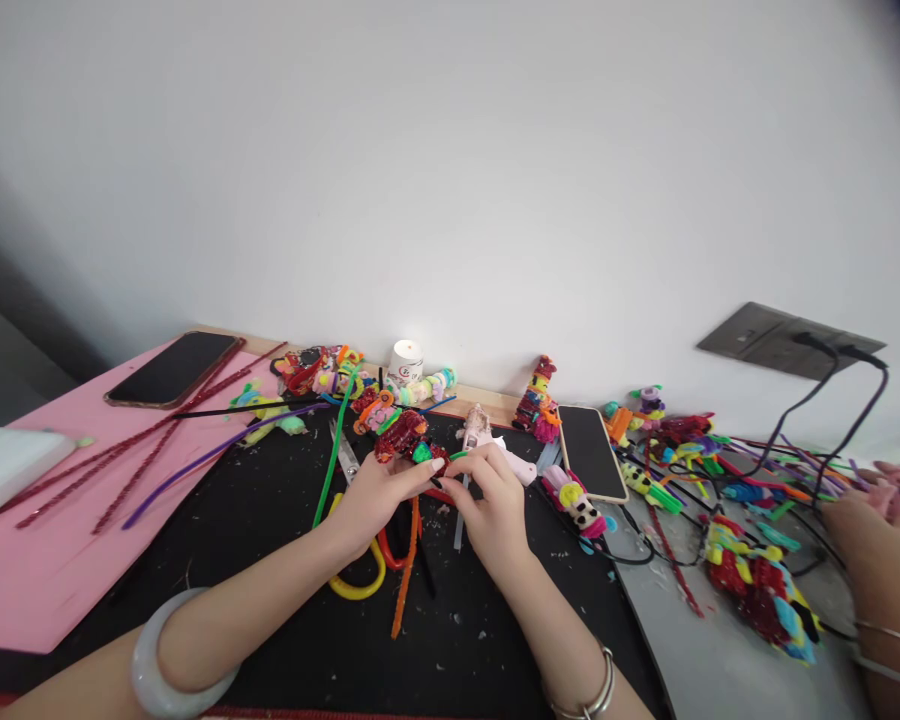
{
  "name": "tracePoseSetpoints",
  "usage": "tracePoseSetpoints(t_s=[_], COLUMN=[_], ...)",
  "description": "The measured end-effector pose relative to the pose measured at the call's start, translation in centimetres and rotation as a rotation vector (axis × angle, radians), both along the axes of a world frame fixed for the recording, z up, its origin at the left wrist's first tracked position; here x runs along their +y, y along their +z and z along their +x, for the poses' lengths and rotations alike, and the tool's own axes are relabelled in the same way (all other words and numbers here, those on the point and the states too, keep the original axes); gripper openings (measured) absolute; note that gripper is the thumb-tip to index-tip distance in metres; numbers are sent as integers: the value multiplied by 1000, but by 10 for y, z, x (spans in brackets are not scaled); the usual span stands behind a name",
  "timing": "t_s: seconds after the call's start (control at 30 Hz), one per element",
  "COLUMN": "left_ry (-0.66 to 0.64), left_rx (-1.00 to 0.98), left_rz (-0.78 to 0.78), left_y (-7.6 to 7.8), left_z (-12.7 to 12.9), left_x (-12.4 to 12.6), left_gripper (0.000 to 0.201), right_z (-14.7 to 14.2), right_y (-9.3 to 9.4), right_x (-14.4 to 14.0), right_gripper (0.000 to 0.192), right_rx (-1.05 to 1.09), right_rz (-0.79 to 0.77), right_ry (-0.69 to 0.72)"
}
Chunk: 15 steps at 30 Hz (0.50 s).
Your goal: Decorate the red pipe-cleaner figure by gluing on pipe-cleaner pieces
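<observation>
My left hand (379, 492) is closed on a figure made of dark red fuzzy pipe cleaner (401, 436), with a bright green patch near the thumb. Close beside it, my right hand (493, 508) has thumb and forefinger pinched together. A short bit of green pipe cleaner (457, 456) shows at its fingertips, partly hidden by them. Under the left hand lie scissors (358, 594) with yellow and red handles. An orange pipe cleaner (406, 580) and a long green pipe cleaner (335, 455) lie on the black mat (270, 570). Behind the right hand rests a white glue gun (516, 463).
Finished figures (536, 400) and a paper cup (406, 362) stand along the wall. Left, a phone (174, 370) and red pipe cleaners (97, 480) lie on pink sheets (30, 560). Another phone (592, 452) and cables lie right, near another person's hand (874, 540).
</observation>
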<state>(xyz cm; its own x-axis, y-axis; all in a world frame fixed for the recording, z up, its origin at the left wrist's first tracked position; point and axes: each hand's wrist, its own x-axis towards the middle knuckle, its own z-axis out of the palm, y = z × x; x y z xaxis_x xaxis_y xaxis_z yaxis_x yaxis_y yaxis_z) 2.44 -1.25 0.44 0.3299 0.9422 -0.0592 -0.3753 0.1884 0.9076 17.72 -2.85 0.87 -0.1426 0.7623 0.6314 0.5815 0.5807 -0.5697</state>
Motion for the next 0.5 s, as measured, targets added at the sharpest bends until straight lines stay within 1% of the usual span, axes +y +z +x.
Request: tracePoseSetpoints(t_s=[0.13,0.27,0.37,0.5], left_ry=[-21,-36,-31,-8], left_rx=[-9,-28,-28,-7], left_rz=[-29,-47,-54,-61], left_y=[1,1,0,-1], left_z=[-1,-1,-1,-1], left_x=[0,2,2,1], left_gripper=[31,30,29,28], right_z=[1,1,0,1], right_y=[-1,-2,-2,-1], right_x=[2,3,2,0], right_gripper=[11,13,13,11], right_rx=[14,49,73,80], right_rz=[-20,-58,-90,-91], right_ry=[18,18,5,-5])
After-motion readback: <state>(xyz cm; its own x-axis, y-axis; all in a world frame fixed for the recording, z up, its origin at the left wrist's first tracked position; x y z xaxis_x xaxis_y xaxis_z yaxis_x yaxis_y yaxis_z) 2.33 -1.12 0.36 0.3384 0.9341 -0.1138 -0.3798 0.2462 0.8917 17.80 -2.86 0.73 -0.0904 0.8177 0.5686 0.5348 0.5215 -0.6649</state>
